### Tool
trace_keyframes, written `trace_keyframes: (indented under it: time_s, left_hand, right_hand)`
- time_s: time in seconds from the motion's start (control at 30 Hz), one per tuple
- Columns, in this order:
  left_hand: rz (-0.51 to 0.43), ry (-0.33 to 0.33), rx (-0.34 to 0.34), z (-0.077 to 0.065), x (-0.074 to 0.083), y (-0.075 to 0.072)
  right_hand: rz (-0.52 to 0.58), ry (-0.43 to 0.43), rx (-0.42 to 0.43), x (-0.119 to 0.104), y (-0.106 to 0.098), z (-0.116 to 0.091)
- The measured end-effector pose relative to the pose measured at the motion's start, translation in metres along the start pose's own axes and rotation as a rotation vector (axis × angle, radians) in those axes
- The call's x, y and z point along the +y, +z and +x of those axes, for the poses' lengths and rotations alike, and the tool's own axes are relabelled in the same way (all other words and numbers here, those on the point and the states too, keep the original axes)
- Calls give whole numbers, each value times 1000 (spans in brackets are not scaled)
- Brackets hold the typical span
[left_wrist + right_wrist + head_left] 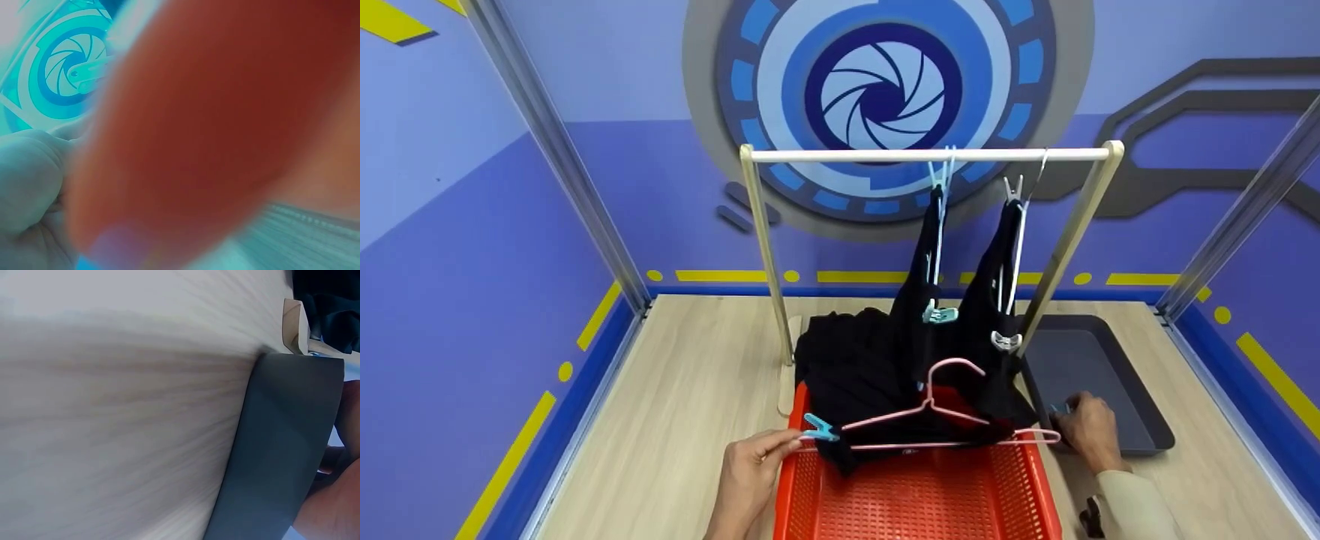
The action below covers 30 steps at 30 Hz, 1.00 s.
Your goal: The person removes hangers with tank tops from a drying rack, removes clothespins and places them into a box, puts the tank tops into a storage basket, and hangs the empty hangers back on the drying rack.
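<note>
My left hand (pixel 751 469) pinches the left end of a pink clothes hanger (pixel 885 448) above the red basket (pixel 911 495). A light blue clothespin (pixel 820 427) clips black cloth (pixel 851 375) to the hanger just beyond these fingers. Out-of-focus reddish skin fills much of the left wrist view. At the near left side of a dark grey tray (pixel 1091 367), my right hand (pixel 1091 427) curls its fingers around a small blue clothespin (pixel 1059 409). The tray's side wall (pixel 281 439) partly hides those fingers in the right wrist view.
A wooden rack (pixel 847 156) stands behind the basket. Black garments (pixel 919 274) hang there on two hangers, held by blue and white clothespins; the white one (pixel 1006 341) is low on the right. Walls enclose the wooden table (pixel 682 390).
</note>
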<state>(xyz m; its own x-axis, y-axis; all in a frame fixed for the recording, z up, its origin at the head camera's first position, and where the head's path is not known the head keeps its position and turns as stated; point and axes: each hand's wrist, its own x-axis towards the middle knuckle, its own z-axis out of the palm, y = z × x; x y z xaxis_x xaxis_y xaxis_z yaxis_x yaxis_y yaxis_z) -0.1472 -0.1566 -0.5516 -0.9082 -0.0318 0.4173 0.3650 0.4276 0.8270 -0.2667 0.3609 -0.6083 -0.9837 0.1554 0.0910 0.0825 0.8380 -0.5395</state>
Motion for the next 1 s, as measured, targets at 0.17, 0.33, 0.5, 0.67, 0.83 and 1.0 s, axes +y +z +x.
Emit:
trace_keyframes:
  time_s: [0.17,0.33,0.5,0.67,0.83,1.0]
  left_hand:
    - [-16,-2,-5,0,0,0]
    - [-15,-13,-2,0,-1,0]
    - [-9,-34,-5,0,-1,0]
    - [-18,-65,-12,-1,-2,0]
    - [-25,-46,-6,-1,-1,1]
    - [-21,-12,10,-1,0,2]
  right_hand:
    - [5,35,-25,-2,-2,-1]
    - [16,37,-14,-4,-4,-3]
    - [19,57,-10,-6,-6,-6]
    - [34,60,9,-9,-7,-11]
    - [78,67,44,-13,-11,-18]
    - [130,98,84,-19,-19,-25]
